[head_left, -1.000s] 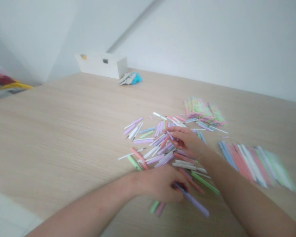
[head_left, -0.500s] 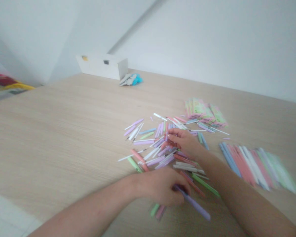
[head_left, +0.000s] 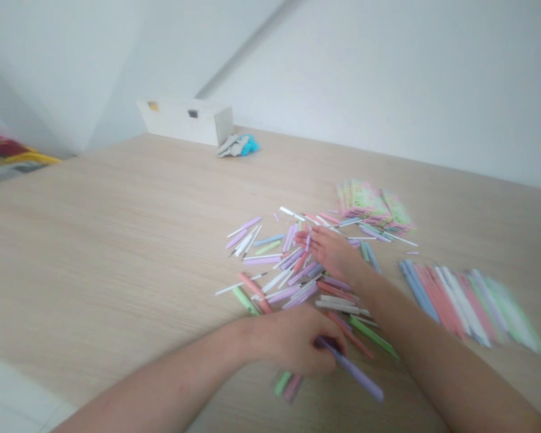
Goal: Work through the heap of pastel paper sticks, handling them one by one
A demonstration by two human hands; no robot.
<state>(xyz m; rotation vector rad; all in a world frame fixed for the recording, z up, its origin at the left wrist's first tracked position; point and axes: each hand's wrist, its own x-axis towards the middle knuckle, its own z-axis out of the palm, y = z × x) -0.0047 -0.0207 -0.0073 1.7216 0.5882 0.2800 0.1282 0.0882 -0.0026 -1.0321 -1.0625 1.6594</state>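
- We judge the lilac stick (head_left: pixel 356 371) light and fairly stiff, probably rolled paper that would crease if squeezed; it is best pinched near one end.
- Our left hand (head_left: pixel 293 346) is closed on it, near the table's front edge.
- Our right hand (head_left: pixel 331 252) lies on the loose pastel sticks (head_left: pixel 270 282); we cannot tell if it grips any.
- Beyond them, a blurred fan of sticks (head_left: pixel 464 307) and printed packets (head_left: pixel 369 201) lie on the wooden table (head_left: pixel 117 240).

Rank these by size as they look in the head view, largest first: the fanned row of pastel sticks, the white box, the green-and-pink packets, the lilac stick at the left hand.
1. Fanned row of pastel sticks
2. White box and green-and-pink packets: they look alike, and the box sits farther away, so unranked
3. Lilac stick at the left hand
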